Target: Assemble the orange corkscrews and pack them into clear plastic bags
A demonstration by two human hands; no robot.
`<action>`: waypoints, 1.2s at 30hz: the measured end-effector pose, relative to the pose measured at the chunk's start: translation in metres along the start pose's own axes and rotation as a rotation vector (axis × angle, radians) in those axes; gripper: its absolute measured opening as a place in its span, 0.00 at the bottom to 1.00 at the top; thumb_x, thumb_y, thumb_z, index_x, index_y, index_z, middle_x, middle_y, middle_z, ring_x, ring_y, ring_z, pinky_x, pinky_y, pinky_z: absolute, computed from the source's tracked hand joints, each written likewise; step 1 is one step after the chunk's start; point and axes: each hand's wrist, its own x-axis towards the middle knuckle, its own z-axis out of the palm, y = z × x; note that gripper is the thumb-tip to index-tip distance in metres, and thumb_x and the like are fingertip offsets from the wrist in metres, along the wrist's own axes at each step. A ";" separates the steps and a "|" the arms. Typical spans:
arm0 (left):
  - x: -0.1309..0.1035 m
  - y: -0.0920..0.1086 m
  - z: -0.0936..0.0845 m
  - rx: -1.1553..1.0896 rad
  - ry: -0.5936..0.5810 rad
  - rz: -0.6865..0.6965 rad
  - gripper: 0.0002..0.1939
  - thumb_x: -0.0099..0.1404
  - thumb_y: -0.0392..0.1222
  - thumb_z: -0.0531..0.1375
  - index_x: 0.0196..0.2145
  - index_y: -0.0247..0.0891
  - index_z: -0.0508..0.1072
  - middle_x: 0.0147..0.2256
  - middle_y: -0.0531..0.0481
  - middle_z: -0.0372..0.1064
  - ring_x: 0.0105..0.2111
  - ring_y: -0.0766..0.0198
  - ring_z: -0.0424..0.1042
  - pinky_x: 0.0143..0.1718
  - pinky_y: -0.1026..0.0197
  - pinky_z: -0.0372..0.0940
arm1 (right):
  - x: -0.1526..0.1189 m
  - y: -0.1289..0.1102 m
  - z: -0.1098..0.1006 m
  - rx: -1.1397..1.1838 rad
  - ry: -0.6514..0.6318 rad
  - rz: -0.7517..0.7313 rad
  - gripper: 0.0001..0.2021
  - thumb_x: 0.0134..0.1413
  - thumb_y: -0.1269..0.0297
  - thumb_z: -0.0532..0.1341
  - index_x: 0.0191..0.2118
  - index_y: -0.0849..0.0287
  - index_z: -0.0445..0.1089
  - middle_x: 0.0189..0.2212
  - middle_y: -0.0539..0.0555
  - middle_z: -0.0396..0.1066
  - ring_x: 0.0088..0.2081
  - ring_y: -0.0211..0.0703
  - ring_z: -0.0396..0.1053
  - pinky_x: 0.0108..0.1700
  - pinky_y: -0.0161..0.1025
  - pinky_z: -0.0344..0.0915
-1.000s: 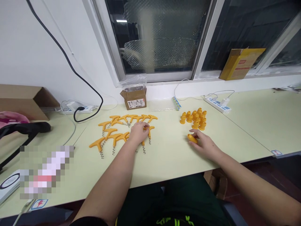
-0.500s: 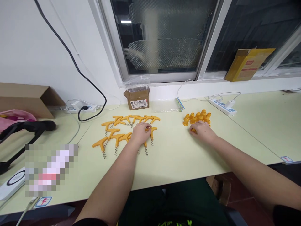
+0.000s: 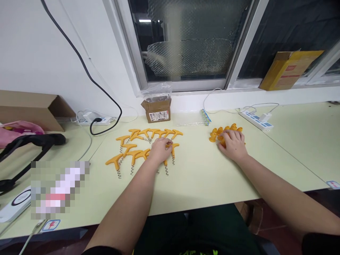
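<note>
Several yellow T-handled corkscrews (image 3: 114, 161) lie in loose rows on the pale table, their metal spirals pointing mostly toward me. My left hand (image 3: 160, 149) rests over the right part of these rows, its fingers curled near a yellow handle; what its fingertips hold, if anything, is hidden. To the right is a cluster of small yellow caps (image 3: 213, 136). My right hand (image 3: 233, 144) lies over the near right side of this cluster, palm down with its fingers spread a little, covering some of the caps.
Behind the corkscrews stands a small cardboard box (image 3: 158, 110), with a clear plastic bag (image 3: 190, 119) beside it. Power strips (image 3: 255, 119) with cables sit along the wall. A black strap-like device (image 3: 44, 140), a pink bag and a blurred area are at the left.
My right hand has moved slightly right and forward over the caps, its fingers flatter and more spread. My left hand stays at the corkscrews. The camera view has shifted slightly.
</note>
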 end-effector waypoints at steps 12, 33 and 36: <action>0.002 -0.002 0.002 0.026 -0.004 0.025 0.08 0.67 0.39 0.60 0.42 0.43 0.79 0.45 0.47 0.78 0.51 0.49 0.71 0.56 0.46 0.65 | -0.008 0.033 -0.017 0.140 0.168 0.198 0.32 0.53 0.42 0.65 0.58 0.57 0.70 0.60 0.66 0.65 0.61 0.65 0.64 0.64 0.61 0.58; 0.002 -0.003 0.004 0.037 -0.039 0.020 0.09 0.66 0.39 0.60 0.42 0.43 0.79 0.46 0.46 0.78 0.51 0.50 0.71 0.54 0.48 0.66 | 0.011 0.045 0.022 0.017 -0.107 0.215 0.33 0.61 0.41 0.60 0.66 0.54 0.70 0.64 0.63 0.68 0.67 0.65 0.61 0.65 0.59 0.62; 0.002 -0.004 0.004 0.034 -0.039 0.028 0.09 0.66 0.39 0.60 0.42 0.43 0.79 0.45 0.45 0.78 0.51 0.49 0.71 0.54 0.47 0.66 | 0.011 0.045 0.023 0.009 -0.088 0.205 0.33 0.61 0.41 0.59 0.66 0.54 0.70 0.64 0.64 0.68 0.66 0.66 0.61 0.64 0.60 0.61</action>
